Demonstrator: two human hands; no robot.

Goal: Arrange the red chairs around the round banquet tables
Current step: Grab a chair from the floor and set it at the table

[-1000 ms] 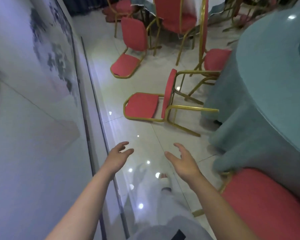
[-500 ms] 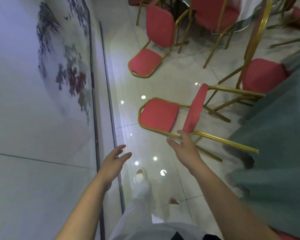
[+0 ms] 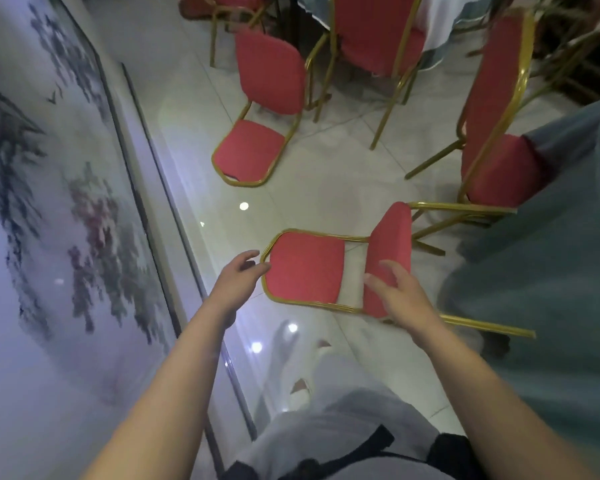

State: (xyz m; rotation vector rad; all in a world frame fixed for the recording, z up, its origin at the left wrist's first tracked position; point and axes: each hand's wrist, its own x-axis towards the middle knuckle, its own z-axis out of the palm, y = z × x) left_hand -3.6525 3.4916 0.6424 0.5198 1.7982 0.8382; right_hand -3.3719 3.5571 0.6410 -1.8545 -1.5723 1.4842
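A tipped red chair (image 3: 307, 271) lay on its back on the tiled floor (image 3: 326, 188), just beside the teal-clothed round table (image 3: 551, 271) at the floor's right edge. The left hand (image 3: 239, 277) hovered with fingers loosely spread by the backrest's top rail, and the right hand (image 3: 400, 296) was splayed over the seat; I could not tell whether either touched. At least five red chairs showed: this one, another tipped chair (image 3: 269, 74) farther off, and the rest upright or cut off.
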